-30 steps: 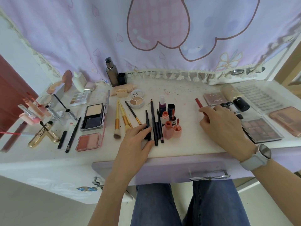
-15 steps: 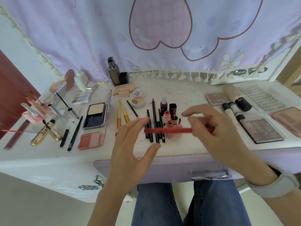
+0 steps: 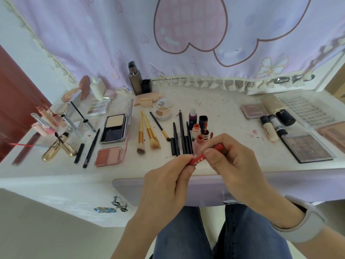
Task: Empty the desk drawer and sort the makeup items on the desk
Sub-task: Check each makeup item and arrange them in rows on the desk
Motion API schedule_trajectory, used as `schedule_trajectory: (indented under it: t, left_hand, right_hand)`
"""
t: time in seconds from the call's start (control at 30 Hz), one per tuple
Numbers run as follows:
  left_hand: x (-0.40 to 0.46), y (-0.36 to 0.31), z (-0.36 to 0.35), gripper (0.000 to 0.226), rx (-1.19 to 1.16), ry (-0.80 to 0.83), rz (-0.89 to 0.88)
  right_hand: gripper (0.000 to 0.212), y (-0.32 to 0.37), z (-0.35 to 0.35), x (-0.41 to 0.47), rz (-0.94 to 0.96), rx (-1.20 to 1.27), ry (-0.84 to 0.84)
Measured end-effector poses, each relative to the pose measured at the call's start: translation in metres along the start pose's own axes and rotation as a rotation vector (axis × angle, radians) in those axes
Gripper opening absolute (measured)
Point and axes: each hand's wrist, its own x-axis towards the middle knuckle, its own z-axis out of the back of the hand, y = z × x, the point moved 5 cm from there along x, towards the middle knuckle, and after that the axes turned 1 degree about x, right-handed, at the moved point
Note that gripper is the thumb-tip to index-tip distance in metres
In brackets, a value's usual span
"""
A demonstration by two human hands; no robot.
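We are pinching a red pencil (image 3: 205, 155) with both hands — left hand (image 3: 164, 186), right hand (image 3: 233, 163) — above the bench (image 3: 224, 109) edge.

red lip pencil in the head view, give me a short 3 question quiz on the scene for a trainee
1. True or false: the red lip pencil lies flat on the desk, untouched.
2. Multiple choice: which things lie directly left of the row of black eye pencils? A) gold-handled makeup brushes B) the eyeshadow palette C) the blush compact
3. Fill in: the wrist with the pale watch band belongs to the ____ hand.

Key
1. False: the left hand and right hand both pinch it above the desk's front edge.
2. A
3. right
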Motion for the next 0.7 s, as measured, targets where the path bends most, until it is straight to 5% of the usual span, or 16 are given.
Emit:
schedule_trajectory:
  t: [0.23, 0.33, 0.47, 0.7]
  left_hand:
    - [-0.002, 0.008, 0.001, 0.021, -0.069, 0.062, 0.057]
    - [-0.003, 0.019, 0.003, 0.032, -0.040, 0.053, 0.144]
    - [0.009, 0.034, 0.011, 0.036, 0.202, -0.013, 0.266]
    - [0.050, 0.049, -0.004, 0.059, 0.567, 0.262, 0.317]
  right_hand:
    - [0.005, 0.007, 0.005, 0.001, 0.085, -0.078, -0.006]
    - [0.010, 0.012, 0.018, 0.003, 0.153, -0.029, -0.136]
    - [0.016, 0.014, 0.039, 0.007, 0.230, -0.072, -0.367]
    - [0.026, 0.011, 0.030, -0.001, 0.273, -0.210, -0.308]
